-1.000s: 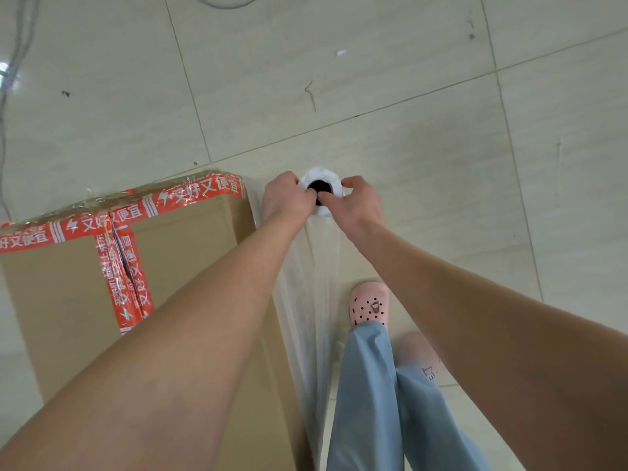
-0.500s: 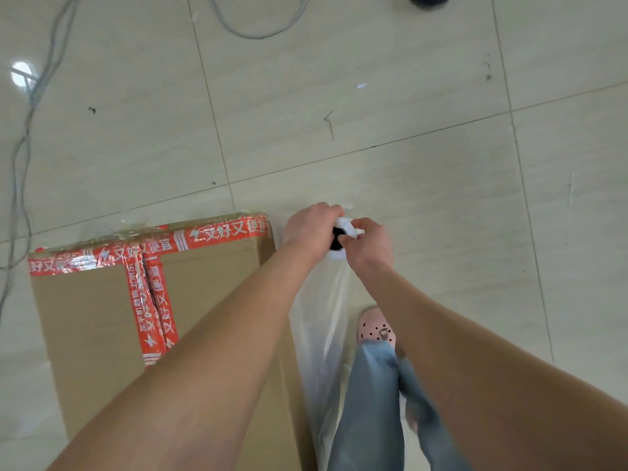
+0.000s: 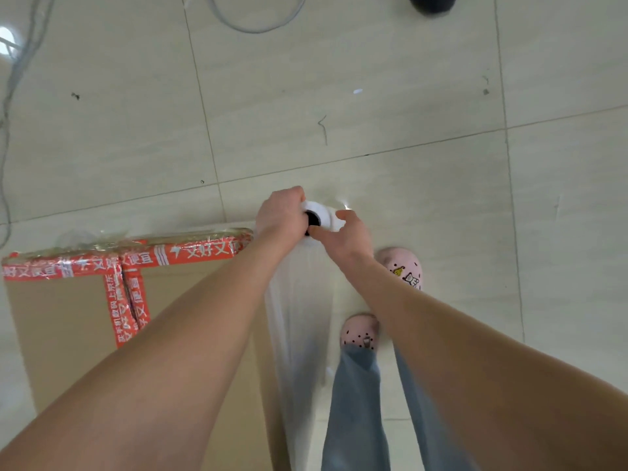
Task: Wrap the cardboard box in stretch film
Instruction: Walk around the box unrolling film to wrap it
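While the cardboard box (image 3: 68, 334) stands on the pale tiled floor (image 3: 373, 96), both hands hold a roll of stretch film (image 3: 323, 217) upright just off the box's far right corner. The left hand (image 3: 280, 215) is on the side of the roll nearer the box, its fingers curled round the white top end. The right hand (image 3: 343, 232) is on the side away from the box, thumb and fingers wrapped about the same end, one fingertip reaching toward the dark hole of the core. How the fingers lie on the hidden side of the roll cannot be told.

From the roll a cloudy sheet of film (image 3: 299, 317) runs down and back along the box's right side, close against it, between the box and the person's legs.

Red tape (image 3: 190, 254) with white print seals the top of the box, one strip along the far edge and a doubled strip down the middle seam, making a T. Crinkled film (image 3: 102, 240) shines along that far top edge.

Right of the box stand two pink shoes (image 3: 401, 266), one farther than the other, below blue-grey trouser legs (image 3: 353, 402). Well beyond the box a grey cable (image 3: 251, 28) loops on the floor, and a dark round thing (image 3: 431, 3) shows at the far edge of view, cut off.
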